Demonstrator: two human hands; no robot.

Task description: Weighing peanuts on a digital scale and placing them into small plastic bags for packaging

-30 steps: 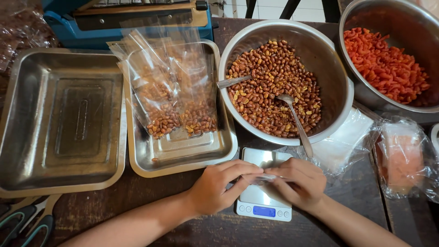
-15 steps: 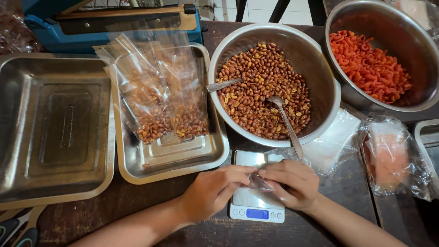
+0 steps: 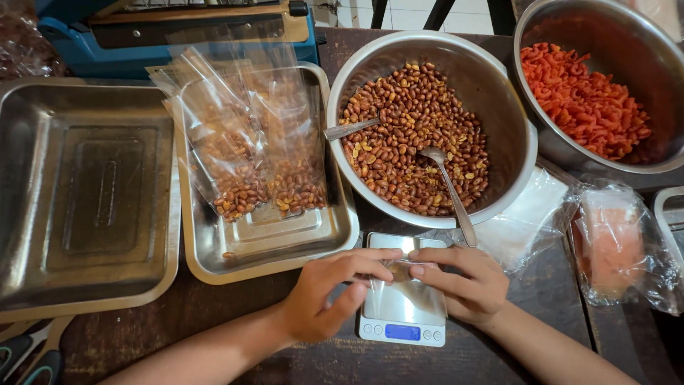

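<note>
My left hand (image 3: 329, 292) and my right hand (image 3: 463, 281) meet over a small silver digital scale (image 3: 403, 314) at the table's front edge. Both pinch a small clear plastic bag (image 3: 400, 269) with a few peanuts in it, held just above the scale's platform. Right behind the scale stands a large metal bowl (image 3: 499, 93) full of roasted peanuts (image 3: 406, 142). A spoon (image 3: 449, 189) leans over its near rim, and a second spoon (image 3: 353, 129) lies in the nuts at the left.
A steel tray (image 3: 285, 249) holds several filled peanut bags (image 3: 249, 164). An empty steel tray (image 3: 85, 192) lies at the left. A bowl of orange snacks (image 3: 591, 100) sits at the back right, bagged orange snacks (image 3: 613, 242) near it. A blue heat sealer (image 3: 178, 36) stands behind. Scissors (image 3: 28, 356) lie at the bottom left.
The view has shifted slightly. My hands stay over the scale, still working the small bag between the fingertips.
</note>
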